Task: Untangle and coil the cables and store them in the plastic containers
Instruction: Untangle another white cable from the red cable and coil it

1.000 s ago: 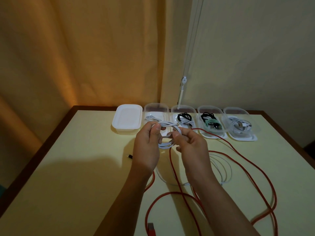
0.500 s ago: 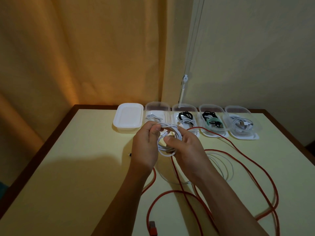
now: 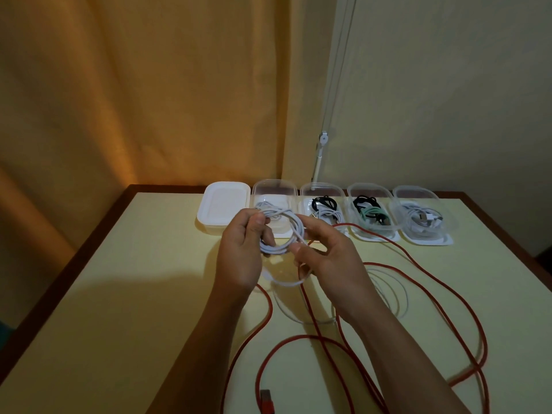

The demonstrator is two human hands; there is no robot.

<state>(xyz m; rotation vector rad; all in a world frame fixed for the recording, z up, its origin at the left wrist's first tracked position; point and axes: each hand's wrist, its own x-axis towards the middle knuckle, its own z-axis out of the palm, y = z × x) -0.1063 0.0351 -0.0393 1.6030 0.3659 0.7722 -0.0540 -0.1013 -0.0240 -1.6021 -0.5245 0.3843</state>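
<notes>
A white cable is wound into a small coil above the middle of the table. My left hand pinches the coil's left side between thumb and fingers. My right hand curls round its right side, and a loose white tail loops down under both hands. A long red cable sprawls over the table's near half, its plug at the bottom edge. Another white cable lies loose beneath my right wrist. Several clear plastic containers with coiled cables stand in a row at the back.
A white closed container stands at the left end of the row. The cream table has a dark wooden rim. A curtain hangs behind it at the left and a blind cord at the back.
The coil has grown larger and rounder between my hands. My right hand has slid lower along the coil's right side, and the loose tail has lifted off the table.
</notes>
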